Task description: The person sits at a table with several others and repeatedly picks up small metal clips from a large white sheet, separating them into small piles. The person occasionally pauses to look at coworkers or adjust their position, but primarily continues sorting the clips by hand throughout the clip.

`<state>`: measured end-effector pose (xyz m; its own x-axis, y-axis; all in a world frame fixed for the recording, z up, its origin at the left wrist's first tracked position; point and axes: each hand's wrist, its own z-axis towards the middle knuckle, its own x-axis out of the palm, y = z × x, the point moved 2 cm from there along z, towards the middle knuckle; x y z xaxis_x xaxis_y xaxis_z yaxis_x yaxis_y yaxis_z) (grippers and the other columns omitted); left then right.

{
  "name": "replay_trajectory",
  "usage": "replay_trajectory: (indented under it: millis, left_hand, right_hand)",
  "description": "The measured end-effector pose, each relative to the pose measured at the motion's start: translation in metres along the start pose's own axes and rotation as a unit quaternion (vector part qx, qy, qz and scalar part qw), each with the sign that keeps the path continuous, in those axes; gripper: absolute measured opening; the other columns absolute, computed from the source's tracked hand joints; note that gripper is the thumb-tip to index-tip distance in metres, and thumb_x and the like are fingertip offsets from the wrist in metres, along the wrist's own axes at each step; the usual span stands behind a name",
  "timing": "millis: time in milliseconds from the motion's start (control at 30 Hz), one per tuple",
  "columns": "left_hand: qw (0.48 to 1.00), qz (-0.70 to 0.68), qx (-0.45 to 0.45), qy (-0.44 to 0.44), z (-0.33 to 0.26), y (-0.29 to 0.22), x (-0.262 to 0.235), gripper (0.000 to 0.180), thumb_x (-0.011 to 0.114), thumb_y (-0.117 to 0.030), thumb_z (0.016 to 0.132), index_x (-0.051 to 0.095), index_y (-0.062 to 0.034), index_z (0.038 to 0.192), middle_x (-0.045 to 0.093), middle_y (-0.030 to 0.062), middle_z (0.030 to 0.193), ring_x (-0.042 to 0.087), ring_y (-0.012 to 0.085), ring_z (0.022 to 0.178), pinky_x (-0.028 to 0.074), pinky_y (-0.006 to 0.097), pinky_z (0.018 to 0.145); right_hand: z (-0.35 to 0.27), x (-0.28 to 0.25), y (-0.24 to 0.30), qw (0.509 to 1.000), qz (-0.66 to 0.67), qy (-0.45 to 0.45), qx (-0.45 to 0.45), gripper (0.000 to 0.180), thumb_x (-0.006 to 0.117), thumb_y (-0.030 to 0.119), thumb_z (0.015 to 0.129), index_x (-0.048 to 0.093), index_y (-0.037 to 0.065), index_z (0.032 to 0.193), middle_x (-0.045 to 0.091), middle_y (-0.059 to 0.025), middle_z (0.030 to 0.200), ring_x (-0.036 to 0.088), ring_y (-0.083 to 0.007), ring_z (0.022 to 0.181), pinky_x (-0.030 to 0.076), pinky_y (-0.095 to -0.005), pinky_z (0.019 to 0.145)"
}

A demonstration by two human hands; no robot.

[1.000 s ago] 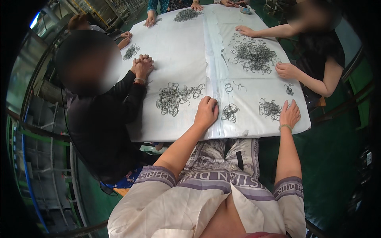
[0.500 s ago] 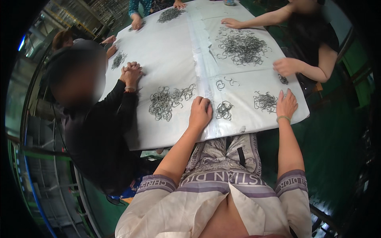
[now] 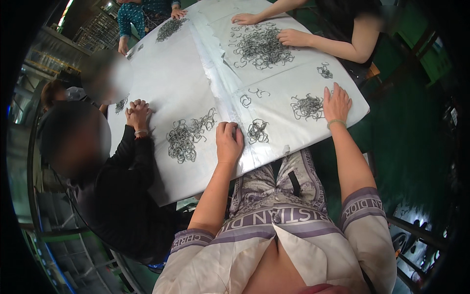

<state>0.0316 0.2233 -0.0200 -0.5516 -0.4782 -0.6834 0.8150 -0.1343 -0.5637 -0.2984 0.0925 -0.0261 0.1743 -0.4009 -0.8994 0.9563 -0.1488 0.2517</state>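
Note:
My left hand (image 3: 229,142) lies palm down on the white table cover (image 3: 181,83), fingers curled loosely, just left of a small tangle of dark wire rings (image 3: 257,130). My right hand (image 3: 336,103) rests flat with fingers apart near the table's right edge, touching the side of another small pile of wire rings (image 3: 307,106). A bigger heap of rings (image 3: 188,137) sits left of my left hand. Two loose rings (image 3: 252,96) lie between the piles. Neither hand holds anything.
A person in black (image 3: 117,191) sits at my left with clasped hands (image 3: 137,110) on the table. Across at the right, another person's hands (image 3: 293,36) work a large ring heap (image 3: 259,46). A far person (image 3: 147,10) sits by another heap (image 3: 170,28). Green floor lies to the right.
The view has tilted and shifted, so the table appears turned. My hands stay on the cover by the same small piles. The person at my left keeps their hands clasped.

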Motion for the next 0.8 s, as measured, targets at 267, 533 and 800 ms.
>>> replay_trajectory:
  millis: [267,533,800]
  left_hand:
    - [1.0,0.007,0.003,0.001,0.0007,0.0046,0.0006,0.013,0.061,-0.004,0.077,0.059,-0.002,0.089,0.054,0.015,0.091,0.053,0.0332,0.086,0.044,0.04,0.077]
    - [1.0,-0.002,-0.021,0.002,-0.0002,0.0019,0.0007,0.013,0.061,-0.004,0.077,0.059,-0.0019,0.09,0.054,0.015,0.091,0.053,0.0328,0.086,0.045,0.04,0.076]
    - [1.0,0.002,-0.019,-0.005,-0.001,0.0024,0.0003,0.013,0.061,-0.005,0.077,0.059,-0.0014,0.09,0.053,0.0151,0.09,0.053,0.0326,0.087,0.044,0.039,0.077]
  right_hand:
    - [0.0025,0.0014,0.0002,1.0,0.002,0.004,0.005,0.05,0.04,0.044,0.095,0.043,0.009,0.131,0.051,-0.0123,0.127,0.041,-0.0308,0.125,0.027,-0.0561,0.103]
    - [0.0032,0.0009,0.0037,1.0,-0.008,0.02,0.014,0.05,0.039,0.044,0.095,0.042,0.01,0.132,0.049,-0.0124,0.129,0.04,-0.0289,0.126,0.025,-0.0558,0.104]
    - [0.0046,0.0038,0.0018,1.0,-0.007,0.017,0.01,0.05,0.038,0.045,0.095,0.042,0.011,0.133,0.05,-0.0119,0.129,0.04,-0.0286,0.126,0.025,-0.0551,0.105]
